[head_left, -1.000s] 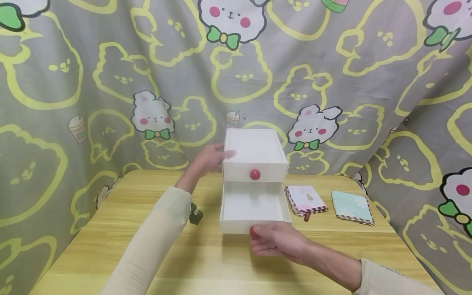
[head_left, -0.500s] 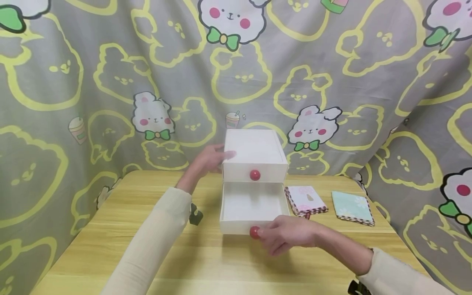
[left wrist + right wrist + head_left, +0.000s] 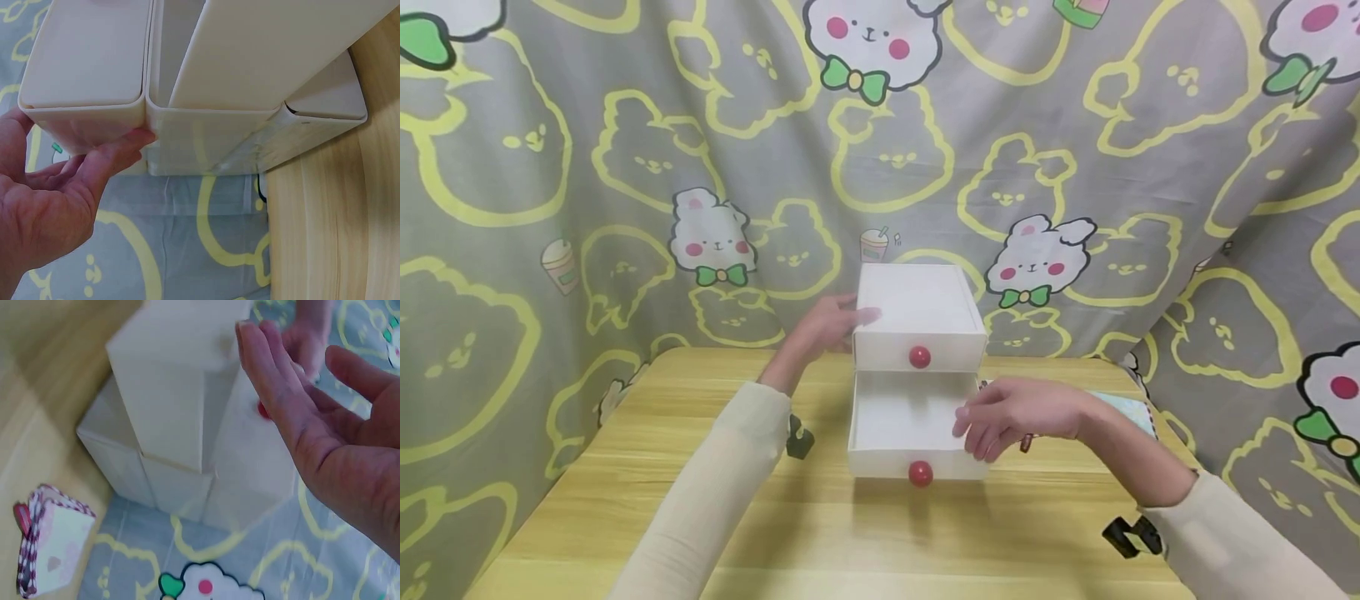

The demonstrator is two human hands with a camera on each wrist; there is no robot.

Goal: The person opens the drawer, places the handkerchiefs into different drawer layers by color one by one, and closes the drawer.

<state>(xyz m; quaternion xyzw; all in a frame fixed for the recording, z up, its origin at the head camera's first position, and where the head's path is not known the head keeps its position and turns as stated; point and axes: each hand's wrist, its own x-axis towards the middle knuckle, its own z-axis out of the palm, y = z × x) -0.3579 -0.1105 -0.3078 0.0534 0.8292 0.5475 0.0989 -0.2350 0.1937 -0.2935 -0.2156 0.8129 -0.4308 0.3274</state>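
My left hand (image 3: 827, 323): holding the box (image 3: 917, 298)
My right hand (image 3: 1030, 408): loose, holding nothing
Drawer (image 3: 880, 464) by it: out, not pushed back

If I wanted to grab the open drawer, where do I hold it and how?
Probably by the round red knob on the front of the open drawer, coming straight from the front and pinching it. The knob sticks out toward the person, and nothing covers it. The left hand holds the white cabinet, which could help keep it steady.
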